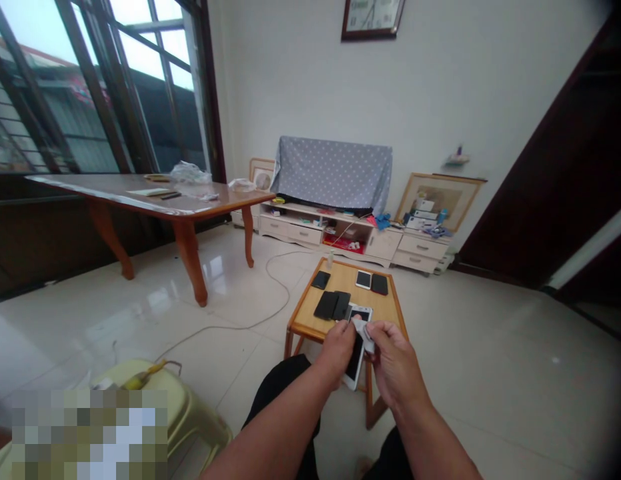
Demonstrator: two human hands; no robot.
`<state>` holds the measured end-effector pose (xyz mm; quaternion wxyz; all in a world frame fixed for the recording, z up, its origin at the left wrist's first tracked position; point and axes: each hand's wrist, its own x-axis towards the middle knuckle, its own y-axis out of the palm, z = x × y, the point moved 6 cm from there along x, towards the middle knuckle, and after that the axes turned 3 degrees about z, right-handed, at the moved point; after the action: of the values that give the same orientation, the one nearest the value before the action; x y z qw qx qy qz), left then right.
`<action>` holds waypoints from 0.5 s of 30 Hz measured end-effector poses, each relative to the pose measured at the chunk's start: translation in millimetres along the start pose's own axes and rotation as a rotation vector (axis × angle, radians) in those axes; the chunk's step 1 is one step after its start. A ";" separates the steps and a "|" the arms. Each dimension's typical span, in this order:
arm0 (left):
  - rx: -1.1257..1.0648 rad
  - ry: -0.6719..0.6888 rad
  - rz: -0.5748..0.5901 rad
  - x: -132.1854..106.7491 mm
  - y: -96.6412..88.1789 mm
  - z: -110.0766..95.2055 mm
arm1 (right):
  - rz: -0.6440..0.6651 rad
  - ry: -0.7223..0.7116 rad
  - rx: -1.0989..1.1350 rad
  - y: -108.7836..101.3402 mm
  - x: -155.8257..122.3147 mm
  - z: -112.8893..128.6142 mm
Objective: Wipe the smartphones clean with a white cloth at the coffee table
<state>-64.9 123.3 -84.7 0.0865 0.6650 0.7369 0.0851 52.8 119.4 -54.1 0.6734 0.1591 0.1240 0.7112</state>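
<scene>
My left hand (337, 348) is closed around a white smartphone (354, 359), fingers and thumb pinching it near its upper part, and I am holding it tilted in front of me, above the near edge of the small wooden table (348, 284). Its dark screen shows below my grip, and a picture shows on the lit part at its top end (that top end seems to belong to this same phone, though my hands and the cloth hide the middle, so I can't be fully sure). My right hand (395, 365) is pinching a crumpled grey cloth (364, 335) between thumb and fingers, pressed against the phone's face right beside my left hand. On the tabletop ahead of my hands lie two black phones (333, 305) side by side, with a black phone (320, 280), a white phone (363, 279) and a dark phone (379, 285) farther along. My knees in black trousers (285, 383) sit below my forearms. A white cable (277, 280) curves across the glossy floor to the left of the small table. Beyond it stand a long wooden table (225, 200) by the windows and a cream TV cabinet (290, 228), with a polka-dot grey cover (333, 173) draped over something behind it. A pale plastic stool (187, 413) sits at my lower left.
</scene>
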 end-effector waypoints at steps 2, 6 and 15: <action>0.013 0.021 0.008 -7.6 1.9 -4.3 | -0.006 -0.022 0.018 0.3 2.0 9.3; -0.012 0.023 0.008 -13.1 2.3 -7.9 | 0.023 -0.004 0.034 5.7 -13.5 7.4; -0.046 0.013 0.093 -24.7 31.8 -17.9 | 0.010 0.004 0.039 -17.9 -31.4 14.2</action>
<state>-36.0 101.7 -59.3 0.0927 0.6960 0.7035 0.1101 76.2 88.6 -49.8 0.6664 0.1714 0.1385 0.7123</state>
